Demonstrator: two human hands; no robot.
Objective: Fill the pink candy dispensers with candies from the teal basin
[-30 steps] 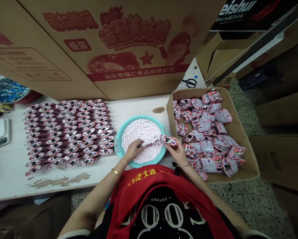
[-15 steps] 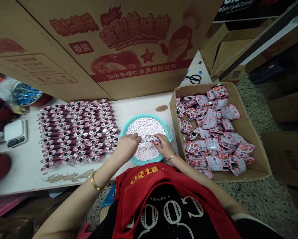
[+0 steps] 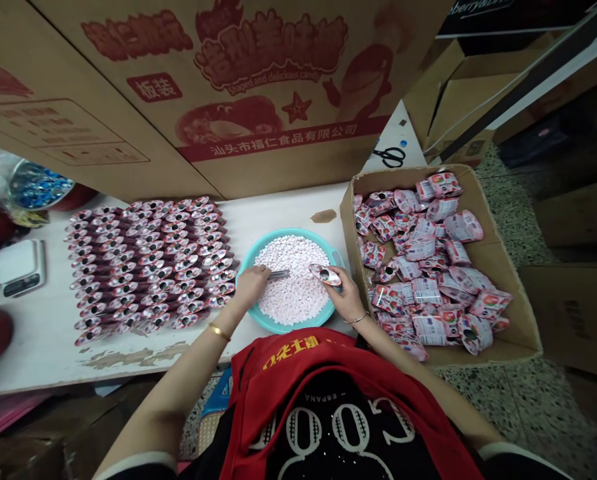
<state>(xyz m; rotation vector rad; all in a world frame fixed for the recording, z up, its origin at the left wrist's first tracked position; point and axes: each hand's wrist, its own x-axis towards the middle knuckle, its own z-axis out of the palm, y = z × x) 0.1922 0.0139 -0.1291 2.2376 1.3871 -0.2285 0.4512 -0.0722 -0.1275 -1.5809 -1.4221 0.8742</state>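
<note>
A teal basin (image 3: 246, 258) full of small pale pink candies (image 3: 293, 283) sits at the table's near edge. My left hand (image 3: 250, 285) rests on the basin's left side, closed on a small metal scoop (image 3: 277, 274) that lies on the candies. My right hand (image 3: 344, 295) is closed on a small pink packet (image 3: 325, 275), held over the basin's right rim with its round opening up. Rows of similar filled packets (image 3: 148, 260) lie on the white table (image 3: 28, 333) to the left.
A cardboard tray (image 3: 483, 253) with several loose pink packets (image 3: 418, 253) stands right of the basin. A large printed carton (image 3: 218, 87) walls the back. Scissors (image 3: 389, 157) lie behind the tray. A small scale (image 3: 16, 267) and a bowl of blue sweets (image 3: 38, 187) are at far left.
My hands met over the candies half a second ago and have since drawn apart. The right hand has lifted the packet to the basin's right rim; the left holds the scoop on the candies.
</note>
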